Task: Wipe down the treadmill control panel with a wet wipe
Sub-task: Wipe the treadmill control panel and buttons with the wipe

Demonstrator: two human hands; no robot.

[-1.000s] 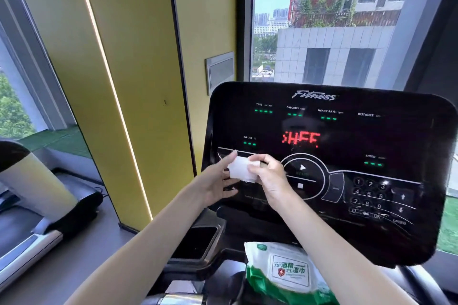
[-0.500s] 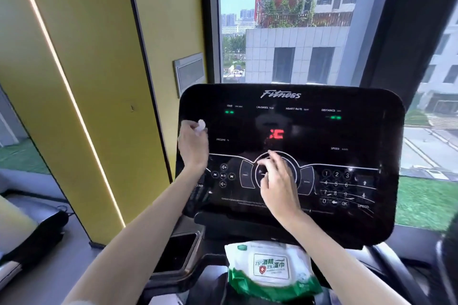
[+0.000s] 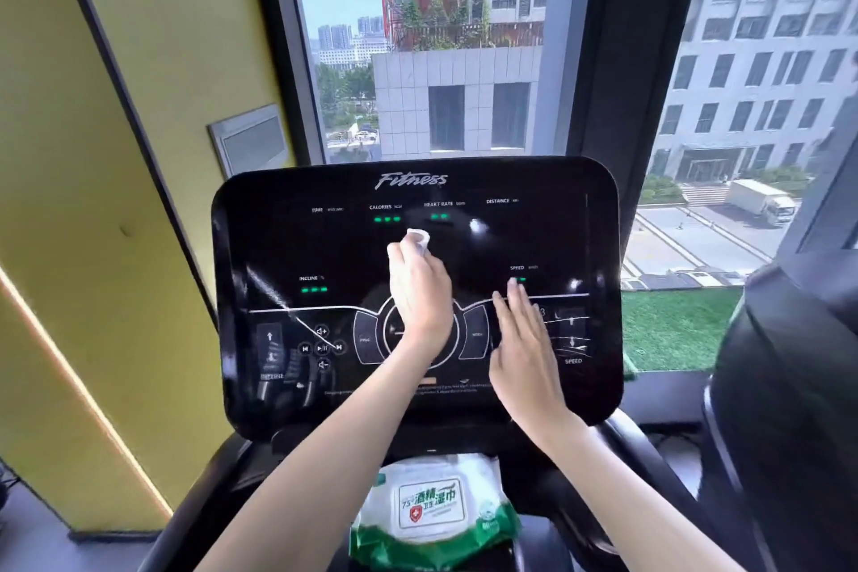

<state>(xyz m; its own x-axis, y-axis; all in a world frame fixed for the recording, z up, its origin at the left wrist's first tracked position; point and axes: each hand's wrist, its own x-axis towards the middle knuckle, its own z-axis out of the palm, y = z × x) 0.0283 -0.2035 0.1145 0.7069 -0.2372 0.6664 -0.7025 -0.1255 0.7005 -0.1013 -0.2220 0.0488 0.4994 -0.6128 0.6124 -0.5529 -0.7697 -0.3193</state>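
Left hand [image 3: 420, 288] pins the soft, limp white wet wipe [image 3: 418, 239], bunched under curled fingers, on the glossy black control panel [image 3: 278, 237]; right hand [image 3: 524, 348] flat, fingers together.

This is looking like a gym on an upper floor of a city building: a treadmill control panel [image 3: 288, 246] marked "Fitness" is glowing with calorie, heart-rate, incline and speed readouts, and tall windows [image 3: 418, 37] are looking out over high-rise blocks [image 3: 766, 60] and a truck [image 3: 761, 200] parked far below.
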